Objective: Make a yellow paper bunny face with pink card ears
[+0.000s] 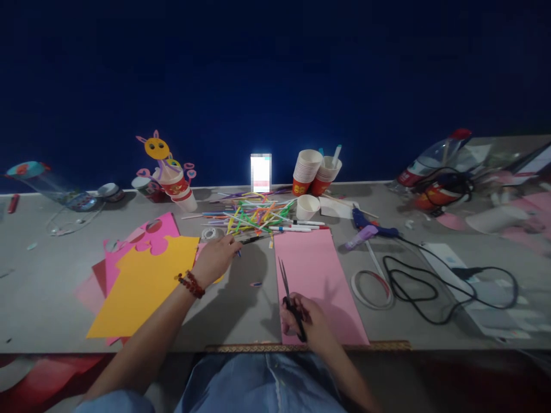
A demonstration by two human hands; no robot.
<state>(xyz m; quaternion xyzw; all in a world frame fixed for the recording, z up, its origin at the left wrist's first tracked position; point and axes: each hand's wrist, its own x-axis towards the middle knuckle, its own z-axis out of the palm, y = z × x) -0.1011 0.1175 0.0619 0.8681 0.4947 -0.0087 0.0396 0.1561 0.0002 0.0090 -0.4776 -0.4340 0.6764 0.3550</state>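
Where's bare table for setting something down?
Best patch: between the yellow sheet and pale pink sheet, around one small scrap. The table left of the paper pile also looks mostly bare. Crowded: behind, with straws and markers; right, with glue gun and black cable.

Metal-bladed, plastic-handled scissors (294, 315) in the right hand (310, 321); smooth matt pink paper (314, 258) beneath it; matt yellow paper (146, 281) beside the left hand (215, 258); beyond both hands, plastic-looking straws (258, 215) and paper cups (306, 170); under everything, a smooth grey surface (247, 315).
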